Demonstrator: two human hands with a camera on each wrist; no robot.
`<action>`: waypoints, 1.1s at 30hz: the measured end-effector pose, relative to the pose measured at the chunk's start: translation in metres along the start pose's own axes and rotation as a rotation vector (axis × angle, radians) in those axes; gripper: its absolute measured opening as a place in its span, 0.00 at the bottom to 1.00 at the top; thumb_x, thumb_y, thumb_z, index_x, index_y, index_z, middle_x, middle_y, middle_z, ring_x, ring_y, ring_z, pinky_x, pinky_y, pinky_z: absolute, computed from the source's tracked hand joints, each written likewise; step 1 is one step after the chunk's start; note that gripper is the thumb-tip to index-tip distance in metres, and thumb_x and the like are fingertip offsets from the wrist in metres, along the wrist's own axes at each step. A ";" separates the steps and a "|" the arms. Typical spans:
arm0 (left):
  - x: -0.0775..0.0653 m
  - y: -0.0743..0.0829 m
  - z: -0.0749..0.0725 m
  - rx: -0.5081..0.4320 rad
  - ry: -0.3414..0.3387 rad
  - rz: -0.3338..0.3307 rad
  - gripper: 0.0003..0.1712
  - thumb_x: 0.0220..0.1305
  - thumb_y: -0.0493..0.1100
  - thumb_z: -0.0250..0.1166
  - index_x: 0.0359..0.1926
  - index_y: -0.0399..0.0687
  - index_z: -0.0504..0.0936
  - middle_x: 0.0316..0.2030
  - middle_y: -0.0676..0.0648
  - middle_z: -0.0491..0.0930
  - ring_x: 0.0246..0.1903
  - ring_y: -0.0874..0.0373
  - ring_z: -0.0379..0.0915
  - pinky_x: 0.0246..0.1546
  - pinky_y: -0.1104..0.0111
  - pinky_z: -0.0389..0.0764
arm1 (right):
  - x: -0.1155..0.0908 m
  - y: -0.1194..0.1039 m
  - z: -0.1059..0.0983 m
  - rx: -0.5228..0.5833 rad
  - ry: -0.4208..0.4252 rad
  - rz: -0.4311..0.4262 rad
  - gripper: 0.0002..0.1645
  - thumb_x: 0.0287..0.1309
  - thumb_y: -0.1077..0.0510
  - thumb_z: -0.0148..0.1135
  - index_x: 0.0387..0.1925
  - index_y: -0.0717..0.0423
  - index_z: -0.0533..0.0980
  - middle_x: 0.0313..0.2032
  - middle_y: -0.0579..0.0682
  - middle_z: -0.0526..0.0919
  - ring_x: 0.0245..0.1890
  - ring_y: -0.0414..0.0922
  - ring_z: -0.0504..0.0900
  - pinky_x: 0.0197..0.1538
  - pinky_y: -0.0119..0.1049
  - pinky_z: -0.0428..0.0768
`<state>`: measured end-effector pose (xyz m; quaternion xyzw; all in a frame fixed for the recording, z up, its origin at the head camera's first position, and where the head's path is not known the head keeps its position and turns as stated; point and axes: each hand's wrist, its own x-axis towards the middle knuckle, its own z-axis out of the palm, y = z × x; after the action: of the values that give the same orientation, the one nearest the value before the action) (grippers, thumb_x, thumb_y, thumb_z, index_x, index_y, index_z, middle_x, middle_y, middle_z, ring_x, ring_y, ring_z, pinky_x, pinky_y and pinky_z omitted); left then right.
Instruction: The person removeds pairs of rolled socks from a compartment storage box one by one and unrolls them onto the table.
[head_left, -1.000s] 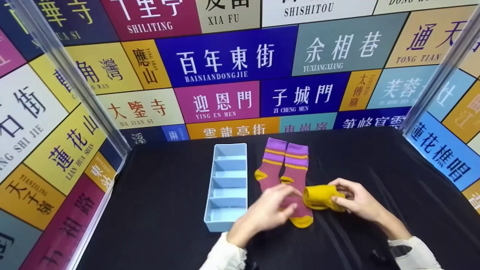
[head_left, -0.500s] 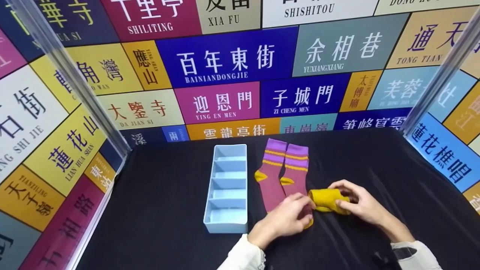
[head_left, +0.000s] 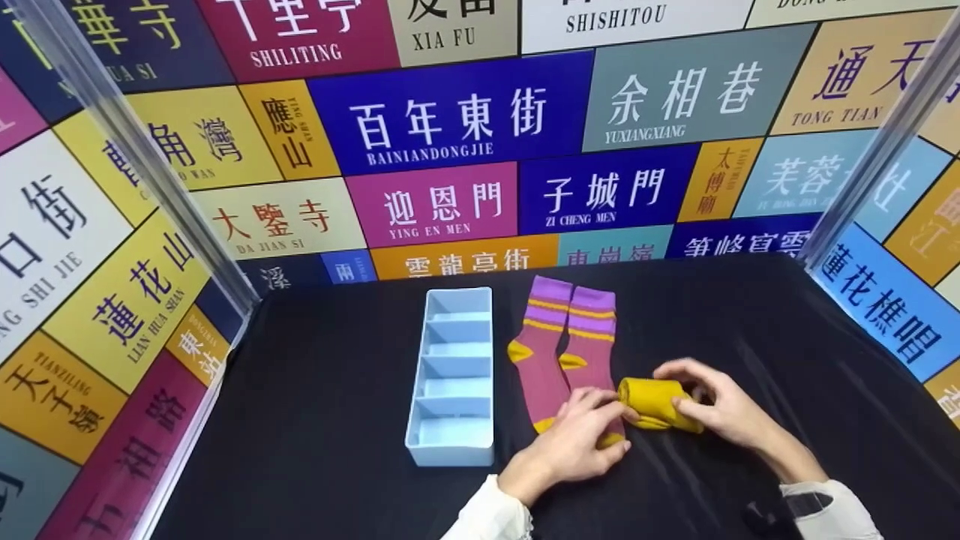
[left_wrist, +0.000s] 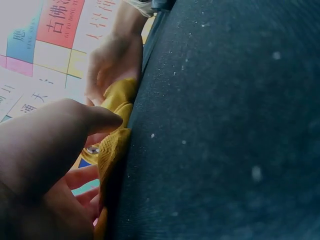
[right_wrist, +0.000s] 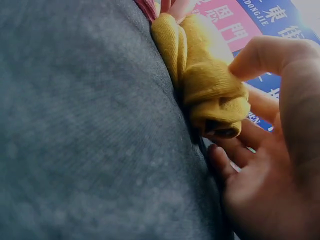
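A rolled-up yellow sock bundle lies on the black cloth between the two hands. My right hand grips its right side, with the thumb in front and fingers behind; in the right wrist view the thumb presses on the yellow knit. My left hand lies over the toes of a pair of pink socks with purple cuffs and yellow stripes. Its fingertips touch the left end of the yellow bundle, and its thumb stands apart from it. The left fingers partly hide the pink socks' toes.
Left of the pink socks stands a light blue box with several compartments in a row. Black cloth covers the table. Panels with printed signs rise behind, with clear upright posts at the corners.
My left hand has moved right and down, from over the pink socks to the yellow bundle's left end. The bundle and my right hand have shifted slightly right.
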<state>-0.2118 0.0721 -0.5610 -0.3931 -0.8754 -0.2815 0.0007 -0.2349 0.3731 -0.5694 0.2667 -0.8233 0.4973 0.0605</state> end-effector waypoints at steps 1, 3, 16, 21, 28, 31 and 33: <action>0.000 0.000 0.000 0.002 0.006 0.001 0.21 0.73 0.52 0.68 0.64 0.65 0.82 0.71 0.54 0.76 0.73 0.55 0.64 0.73 0.57 0.72 | 0.000 0.000 0.000 -0.013 0.022 -0.010 0.23 0.62 0.71 0.68 0.57 0.54 0.83 0.50 0.52 0.89 0.40 0.43 0.84 0.35 0.35 0.78; 0.000 0.000 0.001 0.004 0.019 0.004 0.22 0.73 0.52 0.68 0.66 0.64 0.81 0.69 0.55 0.77 0.72 0.55 0.65 0.71 0.58 0.73 | 0.000 -0.001 0.000 -0.024 0.046 -0.019 0.20 0.63 0.71 0.68 0.54 0.54 0.84 0.50 0.52 0.89 0.44 0.44 0.83 0.37 0.36 0.78; -0.001 0.000 0.002 0.038 0.002 0.039 0.22 0.75 0.54 0.67 0.66 0.64 0.84 0.63 0.62 0.83 0.70 0.58 0.67 0.69 0.60 0.72 | 0.001 -0.008 0.007 -0.141 0.027 0.110 0.18 0.62 0.59 0.79 0.52 0.43 0.84 0.49 0.45 0.88 0.43 0.41 0.84 0.46 0.26 0.79; -0.001 0.002 0.000 0.070 -0.026 0.042 0.19 0.76 0.54 0.66 0.64 0.65 0.87 0.60 0.63 0.83 0.68 0.59 0.68 0.68 0.62 0.72 | 0.005 -0.009 0.011 -0.238 0.152 0.001 0.22 0.58 0.63 0.81 0.52 0.46 0.85 0.49 0.48 0.86 0.49 0.40 0.82 0.52 0.19 0.76; -0.001 0.006 -0.002 0.121 -0.027 0.059 0.17 0.76 0.54 0.65 0.62 0.65 0.87 0.59 0.62 0.82 0.65 0.61 0.69 0.64 0.65 0.73 | 0.004 -0.010 0.012 -0.298 0.137 0.034 0.17 0.58 0.58 0.82 0.48 0.40 0.88 0.44 0.39 0.89 0.43 0.37 0.83 0.50 0.18 0.74; -0.001 0.008 -0.002 0.150 -0.027 0.068 0.17 0.77 0.54 0.65 0.62 0.64 0.88 0.63 0.60 0.79 0.67 0.60 0.67 0.65 0.65 0.72 | 0.004 -0.010 0.013 -0.312 0.116 0.068 0.22 0.54 0.55 0.86 0.50 0.41 0.87 0.47 0.39 0.88 0.45 0.35 0.83 0.52 0.17 0.73; 0.000 0.010 -0.002 0.174 -0.036 0.083 0.17 0.77 0.54 0.64 0.62 0.63 0.88 0.67 0.59 0.78 0.71 0.61 0.68 0.69 0.63 0.72 | 0.005 -0.010 0.014 -0.326 0.133 0.073 0.24 0.53 0.55 0.86 0.51 0.44 0.86 0.50 0.41 0.87 0.48 0.35 0.81 0.55 0.16 0.71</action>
<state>-0.2052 0.0763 -0.5545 -0.4326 -0.8793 -0.1970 0.0309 -0.2321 0.3554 -0.5667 0.1899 -0.8964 0.3757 0.1391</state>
